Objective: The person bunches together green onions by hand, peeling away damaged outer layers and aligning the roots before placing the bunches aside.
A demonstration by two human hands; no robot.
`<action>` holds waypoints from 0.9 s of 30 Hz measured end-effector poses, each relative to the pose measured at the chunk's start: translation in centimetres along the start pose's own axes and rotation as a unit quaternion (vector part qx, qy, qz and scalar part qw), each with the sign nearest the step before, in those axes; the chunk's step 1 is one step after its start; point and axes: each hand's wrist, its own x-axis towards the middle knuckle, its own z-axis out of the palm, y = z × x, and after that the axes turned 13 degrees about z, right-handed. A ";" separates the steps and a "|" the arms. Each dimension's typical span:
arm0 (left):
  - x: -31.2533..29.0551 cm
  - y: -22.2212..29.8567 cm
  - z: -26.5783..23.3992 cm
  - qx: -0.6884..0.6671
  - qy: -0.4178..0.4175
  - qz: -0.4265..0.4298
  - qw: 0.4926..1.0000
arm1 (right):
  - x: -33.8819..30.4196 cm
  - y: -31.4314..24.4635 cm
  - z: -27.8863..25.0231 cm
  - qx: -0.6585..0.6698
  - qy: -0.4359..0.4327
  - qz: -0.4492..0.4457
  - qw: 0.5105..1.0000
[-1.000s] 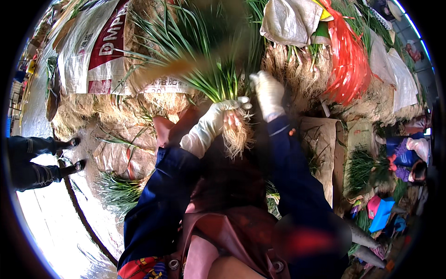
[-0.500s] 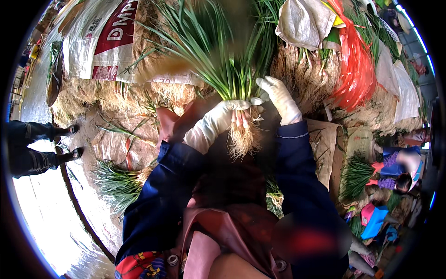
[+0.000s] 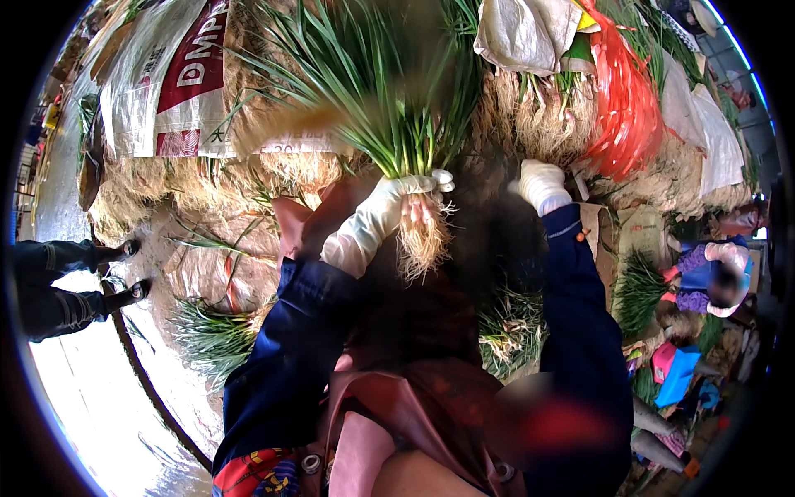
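Observation:
My left hand (image 3: 381,211), in a white glove, is wrapped round a bunch of green garlic (image 3: 406,116) just above its pinkish-white bulbs. The long green leaves fan out away from me, and the pale roots (image 3: 424,246) hang below my fingers toward my apron. To the right, and apart from the bunch, my gloved right hand (image 3: 542,184) is blurred, with its fingers looking curled; whether anything is in them does not show. Loose green garlic (image 3: 513,331) lies below it, beside my right forearm.
Rooted garlic heaps (image 3: 555,112) line the far side, partly under a white and red sack (image 3: 170,91) and a pale cloth (image 3: 526,37). Red plastic strips (image 3: 621,99) hang at right. Another bundle (image 3: 211,335) lies left. A person's legs (image 3: 74,286) stand far left; a co-worker (image 3: 716,277) sits right.
My right hand has left the bunch's side and moved right and slightly toward me. My left hand keeps its hold on the bunch. The view has shifted slightly.

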 end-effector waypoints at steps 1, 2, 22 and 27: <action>0.2 -0.3 0.1 0.013 0.013 0.006 1.000 | -1.7 0.1 -0.6 -0.051 0.010 -0.042 0.998; 0.5 -0.8 0.4 0.027 0.026 0.011 0.999 | -3.9 0.6 -1.9 0.026 0.085 -0.107 0.990; 0.7 -1.7 -1.6 -0.014 -0.008 0.013 1.000 | 1.4 0.0 0.7 0.505 -0.007 0.146 0.850; 0.4 -1.2 -1.0 -0.089 -0.007 0.010 0.996 | -3.6 -3.8 1.6 0.746 -0.219 -0.209 0.592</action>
